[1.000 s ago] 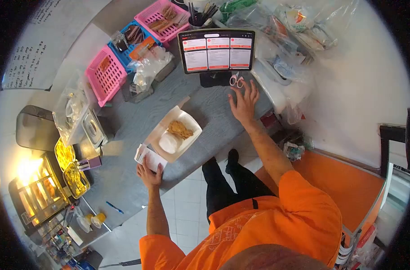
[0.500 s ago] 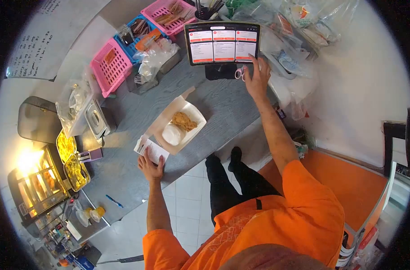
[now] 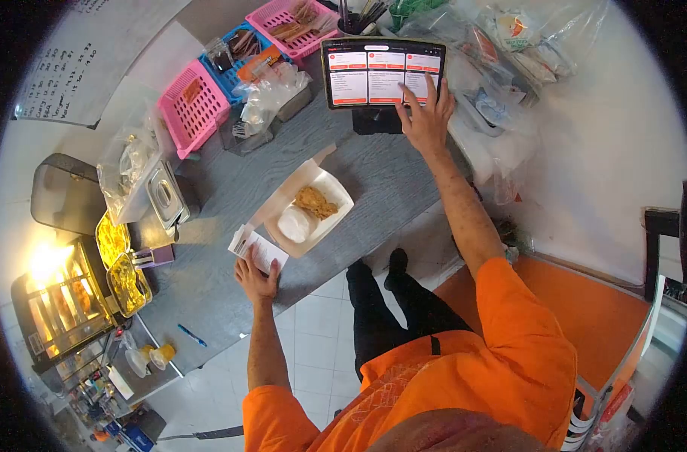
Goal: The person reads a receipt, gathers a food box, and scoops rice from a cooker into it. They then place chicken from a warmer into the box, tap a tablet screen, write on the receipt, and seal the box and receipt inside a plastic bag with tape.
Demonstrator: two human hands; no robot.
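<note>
My left hand rests at the counter's front with fingers spread over a white paper slip. Touching the slip's far side is the corner of an opened takeaway box. Inside it a rounded mound of white rice sits beside a piece of fried chicken. My right hand reaches up to a tablet on a dark stand, fingers apart and fingertips over the lower right of its screen. Several order cards fill that screen; their text is too small to read.
Pink baskets and a blue basket line the back. Plastic bags crowd the right. On the left are a steel container, trays of yellow food and a lit warmer. A blue pen lies near the front edge.
My right hand has moved up and further over the tablet screen, covering the spot where pink scissors showed. My left hand stays on the slip. The view has shifted slightly.
</note>
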